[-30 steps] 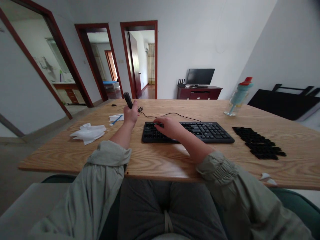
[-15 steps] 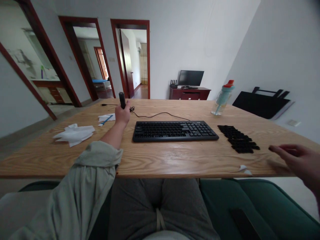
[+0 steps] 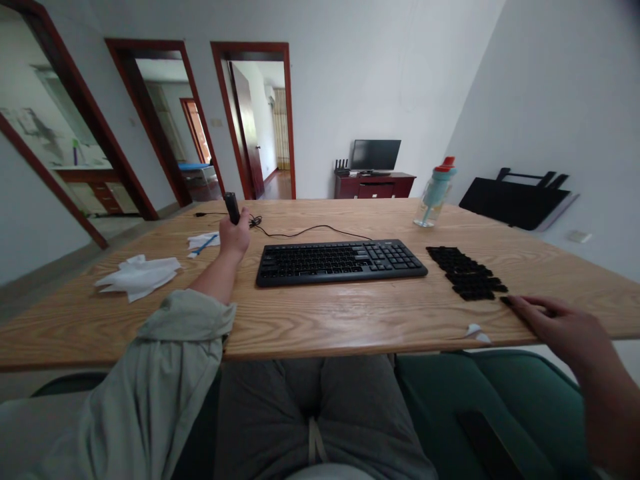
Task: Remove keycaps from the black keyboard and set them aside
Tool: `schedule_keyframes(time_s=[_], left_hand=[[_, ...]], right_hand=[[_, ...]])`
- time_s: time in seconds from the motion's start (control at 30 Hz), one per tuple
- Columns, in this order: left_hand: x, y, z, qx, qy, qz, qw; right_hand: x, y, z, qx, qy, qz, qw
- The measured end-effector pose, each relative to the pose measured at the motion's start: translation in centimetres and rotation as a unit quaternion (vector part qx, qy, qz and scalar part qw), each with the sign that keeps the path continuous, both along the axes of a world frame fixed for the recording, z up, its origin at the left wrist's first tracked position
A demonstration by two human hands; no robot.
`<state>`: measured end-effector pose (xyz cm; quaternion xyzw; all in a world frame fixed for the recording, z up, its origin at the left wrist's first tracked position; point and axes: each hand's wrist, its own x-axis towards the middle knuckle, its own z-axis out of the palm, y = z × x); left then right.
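My left hand (image 3: 235,236) is closed around an upright black oblong handle-like object (image 3: 231,208), its lower part hidden in the fist. To its right lies a black keyboard (image 3: 340,262), with several spots in its lower rows where keys look to be gone. Rows of small black keycaps (image 3: 463,273) are laid out on the table right of the keyboard. My right hand (image 3: 565,327) pinches a small black keycap (image 3: 506,301) between thumb and fingers, low over the wood beside the nearest row.
Crumpled white tissue (image 3: 139,276) and a blue-handled brush (image 3: 203,245) on another tissue lie at left. The keyboard cable (image 3: 310,230) runs behind it. A water bottle (image 3: 434,193) stands at the back right. Small white scraps (image 3: 477,332) lie near the table's (image 3: 325,333) front edge.
My right hand has moved left and slightly down with the keycap, closer to the laid-out rows. My left hand still grips the black object. The view has shifted a little.
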<state>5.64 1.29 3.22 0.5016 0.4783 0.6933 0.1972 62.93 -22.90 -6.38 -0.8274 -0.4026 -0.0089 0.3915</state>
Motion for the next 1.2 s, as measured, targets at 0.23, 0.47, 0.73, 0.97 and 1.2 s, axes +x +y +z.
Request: schedule_keyframes(time_s=[0.23,0.47,0.73,0.97,1.2], left_hand=[[-0.7,1.3,-1.0,-0.004,0.058,0.047,0.997],[-1.2,1.9,-1.4,-0.006,0.125,0.055,0.991],[0.5,-0.3,-0.4,0.026,0.247,0.020,0.969],[1.4,-2.3,-0.8,-0.027,0.498,-0.030,0.866],[1.2,-1.4,-1.8,-0.094,0.567,-0.094,0.813]], right_hand=[[0.0,-0.7,-0.6,0.020,-0.023,0.069,0.997],[0.8,0.3,-0.5,-0.027,-0.044,0.062,0.997],[0.7,0.6,0.0,-0.078,-0.026,0.051,0.995],[-6.2,2.1,6.3,0.069,-0.098,0.041,0.992],[-23.0,11.9,12.3,0.102,-0.178,0.413,0.887]])
